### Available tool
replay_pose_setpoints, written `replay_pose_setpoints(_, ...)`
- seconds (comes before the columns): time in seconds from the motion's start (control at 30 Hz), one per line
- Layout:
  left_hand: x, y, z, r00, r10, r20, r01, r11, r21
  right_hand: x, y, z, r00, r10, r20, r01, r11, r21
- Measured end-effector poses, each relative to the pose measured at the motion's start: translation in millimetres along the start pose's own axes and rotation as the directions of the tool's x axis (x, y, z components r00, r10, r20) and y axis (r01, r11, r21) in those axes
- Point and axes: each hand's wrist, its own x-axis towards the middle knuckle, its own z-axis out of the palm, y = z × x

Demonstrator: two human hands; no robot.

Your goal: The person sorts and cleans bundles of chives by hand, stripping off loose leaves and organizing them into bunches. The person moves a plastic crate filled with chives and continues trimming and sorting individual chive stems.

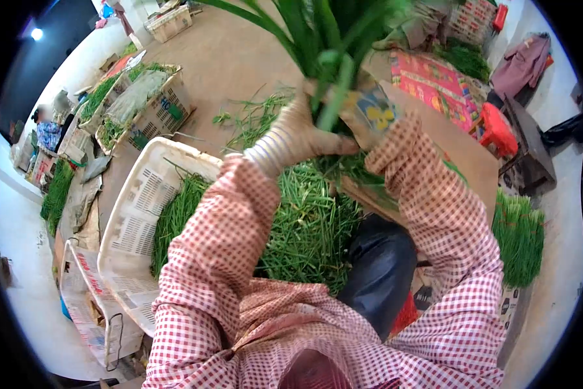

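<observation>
A bunch of chives (327, 45) with long green leaves is held up in front of me, its leaf ends running out of the top of the view. My left hand (307, 129), in a pale glove with a striped cuff, is closed round the lower part of the bunch. On the other side my right hand (364, 111) presses against the same stems; a blue and yellow patch shows there, and its fingers are blurred and partly hidden. Below both hands lies a heap of loose green stems and trimmings (311, 227), beside my dark trouser leg (379, 259).
A white plastic crate (132, 214) with greens stands at my left, another crate (87, 311) beside it. Bundled chives (518, 240) stand at the right near a brown board (460, 142) and a red stool (499, 129). Filled crates (152, 117) and a person (48, 133) are farther left.
</observation>
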Motion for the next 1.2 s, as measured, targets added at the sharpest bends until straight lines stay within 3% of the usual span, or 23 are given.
replay_pose_setpoints(0.03,-7,6,-3,1.000,-0.001,-0.023,0.000,0.999,-0.047,3,-11,10,0.999,0.010,0.052,-0.008,1.000,-0.029)
replay_pose_setpoints(0.07,-33,19,20,0.980,-0.198,-0.033,0.154,0.846,-0.510,7,-20,20,0.995,0.020,0.100,-0.015,0.999,-0.050)
replay_pose_setpoints(0.1,-55,9,15,0.985,0.115,0.126,-0.103,0.990,-0.093,10,-31,33,0.987,0.033,0.159,-0.022,0.997,-0.072)
replay_pose_setpoints(0.13,-76,-1,10,0.869,0.413,0.270,-0.475,0.850,0.228,13,-43,43,0.975,0.047,0.218,-0.028,0.995,-0.091)
replay_pose_setpoints(0.17,-95,2,10,0.850,0.498,0.172,-0.479,0.594,0.647,13,-55,52,0.962,0.056,0.266,-0.029,0.994,-0.107)
replay_pose_setpoints(0.2,-111,7,8,0.791,0.599,0.127,-0.316,0.221,0.923,14,-67,59,0.950,0.063,0.307,-0.028,0.993,-0.118)
replay_pose_setpoints(0.23,-118,0,-25,0.752,0.659,-0.017,-0.262,0.323,0.909,12,-78,64,0.937,0.072,0.343,-0.028,0.991,-0.130)
replay_pose_setpoints(0.33,-152,-13,-62,0.829,0.553,-0.082,-0.252,0.501,0.828,6,-102,71,0.910,0.100,0.401,-0.039,0.987,-0.158)
replay_pose_setpoints(0.37,-175,-8,-34,0.884,0.436,-0.167,-0.233,0.721,0.652,3,-107,72,0.905,0.112,0.409,-0.050,0.986,-0.159)
replay_pose_setpoints(0.4,-186,-15,-34,0.884,0.435,-0.174,-0.228,0.724,0.651,0,-109,73,0.901,0.124,0.416,-0.066,0.986,-0.152)
replay_pose_setpoints(0.47,-203,-25,-34,0.829,0.517,-0.214,-0.463,0.849,0.255,-10,-100,84,0.886,0.149,0.440,-0.109,0.987,-0.115)
replay_pose_setpoints(0.53,-208,-28,-35,0.799,0.550,-0.243,-0.514,0.834,0.200,-31,-67,109,0.878,0.117,0.464,-0.134,0.991,0.003)
replay_pose_setpoints(0.6,-211,-25,-44,0.853,0.429,-0.297,-0.471,0.878,-0.083,-61,-31,142,0.856,0.016,0.517,-0.162,0.958,0.239)
replay_pose_setpoints(0.63,-210,-24,-31,0.778,0.560,-0.285,-0.593,0.804,-0.040,-70,-35,139,0.856,0.015,0.517,-0.161,0.958,0.239)
replay_pose_setpoints(0.67,-213,-23,-38,0.775,0.563,-0.288,-0.597,0.802,-0.039,-81,-39,129,0.737,0.119,0.665,-0.392,0.877,0.277)
replay_pose_setpoints(0.7,-217,-21,-52,0.774,0.541,-0.331,-0.585,0.809,-0.047,-91,-39,120,0.575,0.179,0.798,-0.603,0.753,0.265)
replay_pose_setpoints(0.83,-227,-23,-62,0.743,0.538,-0.398,-0.599,0.800,-0.037,-124,-26,98,0.570,0.383,0.727,-0.533,0.846,-0.029)
replay_pose_setpoints(0.87,-229,-25,-69,0.755,0.499,-0.425,-0.587,0.804,-0.099,-129,-40,87,0.480,0.452,0.751,-0.675,0.738,-0.013)
replay_pose_setpoints(0.97,-228,-38,-80,0.756,0.503,-0.418,-0.605,0.782,-0.153,-150,-40,90,0.618,0.392,0.681,-0.673,0.712,0.201)
replay_pose_setpoints(1.0,-227,-40,-80,0.762,0.511,-0.398,-0.612,0.769,-0.185,-156,-34,97,0.740,0.307,0.599,-0.578,0.746,0.332)
replay_pose_setpoints(1.03,-226,-41,-80,0.744,0.518,-0.423,-0.625,0.763,-0.164,-160,-33,95,0.741,0.302,0.599,-0.574,0.749,0.332)
replay_pose_setpoints(1.1,-222,-43,-80,0.740,0.535,-0.409,-0.627,0.769,-0.128,-163,-30,87,0.778,0.329,0.535,-0.422,0.905,0.057)
replay_pose_setpoints(1.2,-226,-38,-79,0.713,0.549,-0.436,-0.633,0.772,-0.064,-184,-47,67,0.701,0.526,0.482,-0.459,0.850,-0.259)
